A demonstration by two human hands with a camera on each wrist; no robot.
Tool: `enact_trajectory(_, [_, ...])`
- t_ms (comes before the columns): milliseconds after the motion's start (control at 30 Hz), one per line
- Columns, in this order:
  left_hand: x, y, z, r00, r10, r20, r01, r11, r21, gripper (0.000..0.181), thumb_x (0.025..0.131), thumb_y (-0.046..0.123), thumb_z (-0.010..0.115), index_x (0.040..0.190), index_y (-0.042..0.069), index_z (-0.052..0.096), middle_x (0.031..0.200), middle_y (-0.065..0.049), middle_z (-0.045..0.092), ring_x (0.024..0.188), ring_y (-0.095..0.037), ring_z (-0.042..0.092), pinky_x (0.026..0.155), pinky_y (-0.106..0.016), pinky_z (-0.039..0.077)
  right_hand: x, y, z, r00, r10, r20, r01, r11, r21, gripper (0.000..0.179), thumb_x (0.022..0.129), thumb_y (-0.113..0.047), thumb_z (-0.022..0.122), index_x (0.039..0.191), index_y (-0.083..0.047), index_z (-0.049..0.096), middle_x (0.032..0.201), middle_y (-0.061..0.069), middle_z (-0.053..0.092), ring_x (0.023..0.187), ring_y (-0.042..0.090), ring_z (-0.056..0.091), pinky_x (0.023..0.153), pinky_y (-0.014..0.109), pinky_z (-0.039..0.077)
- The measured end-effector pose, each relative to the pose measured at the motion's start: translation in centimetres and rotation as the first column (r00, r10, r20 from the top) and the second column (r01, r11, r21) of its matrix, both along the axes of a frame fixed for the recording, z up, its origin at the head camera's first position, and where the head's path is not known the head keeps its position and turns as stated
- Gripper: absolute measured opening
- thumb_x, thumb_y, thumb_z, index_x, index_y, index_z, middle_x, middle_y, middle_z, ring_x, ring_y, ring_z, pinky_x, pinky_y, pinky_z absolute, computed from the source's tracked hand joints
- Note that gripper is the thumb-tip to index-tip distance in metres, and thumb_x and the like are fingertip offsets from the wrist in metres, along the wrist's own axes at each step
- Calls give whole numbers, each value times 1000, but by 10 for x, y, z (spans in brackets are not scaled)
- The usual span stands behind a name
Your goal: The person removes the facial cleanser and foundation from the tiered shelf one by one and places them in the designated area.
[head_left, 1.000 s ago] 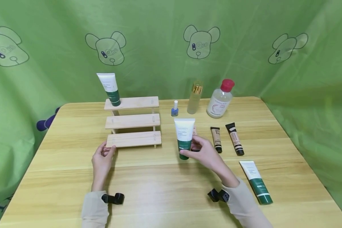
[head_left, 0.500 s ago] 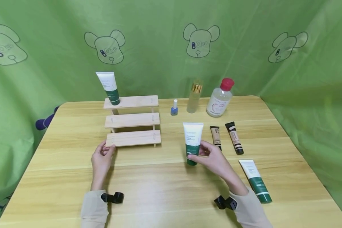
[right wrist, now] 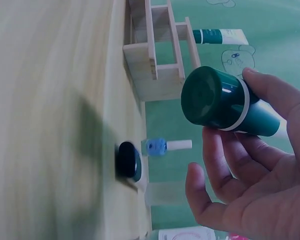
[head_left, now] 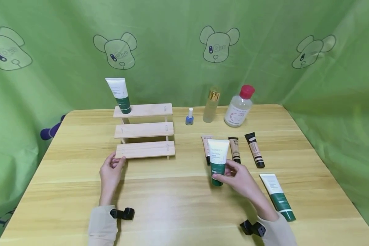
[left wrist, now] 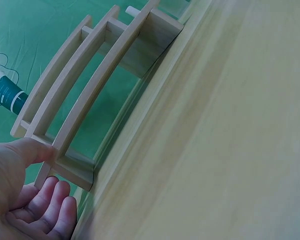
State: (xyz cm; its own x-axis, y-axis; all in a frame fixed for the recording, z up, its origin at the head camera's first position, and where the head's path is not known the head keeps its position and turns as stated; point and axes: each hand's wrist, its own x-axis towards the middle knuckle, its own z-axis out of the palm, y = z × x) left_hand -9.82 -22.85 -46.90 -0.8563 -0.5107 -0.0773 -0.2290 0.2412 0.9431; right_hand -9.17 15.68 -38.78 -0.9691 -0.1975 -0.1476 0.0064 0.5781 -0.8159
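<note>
My right hand (head_left: 241, 179) pinches a white and green squeeze tube (head_left: 218, 157) between thumb and fingers, upright with its green cap down. In the right wrist view that tube (right wrist: 225, 100) hangs above the table, its cap end facing the camera. My left hand (head_left: 110, 172) grips the front left corner of a three-tier wooden rack (head_left: 144, 149); the left wrist view shows the thumb on top of the lowest board (left wrist: 65, 132) and the fingers curled beneath. A matching tube (head_left: 120, 95) stands on the rack's top tier at the left.
Behind stand a blue nail polish bottle (head_left: 189, 117), a gold-capped bottle (head_left: 211, 106) and a red-capped bottle (head_left: 238, 107). Small tubes lie near my right hand: pink (head_left: 206, 147), beige (head_left: 234, 150) and black-ended (head_left: 254, 150). Another green and white tube (head_left: 277, 198) lies at the right.
My right hand has carried the squeeze tube right and toward the front of the table, uncovering the small pink tube. My left hand has stayed on the rack's corner.
</note>
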Motion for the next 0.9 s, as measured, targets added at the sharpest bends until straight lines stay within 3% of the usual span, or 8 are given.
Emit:
enact_trajectory(433, [1,1,-1,1000,0,-11,0,1000,4,48,91,22,65,132,0,52,95,-8,62,70,3,55,61,-11,46,17,33,-12,991,-83,100,71,991,117,53,79,-30,77,116,2,58,84,4,58,77,14,51,63,22,44])
enact_trajectory(600, [1,1,-1,1000,4,-9,-4,1000,-1,49,91,22,65,133,0,51,97,-11,62,70,4,55,62,-10,46,20,46,-13,986,-94,137,70,983,168,50,80,-34,76,111,1,58,82,3,53,77,15,46,62,22,40])
enact_trajectory(900, [1,1,0,1000,2,-2,-2,1000,2,49,91,23,65,133,0,51,99,-12,62,70,4,55,63,-10,46,26,67,-19,970,-96,224,58,984,169,69,81,-33,75,128,9,48,91,6,56,83,16,48,65,23,44])
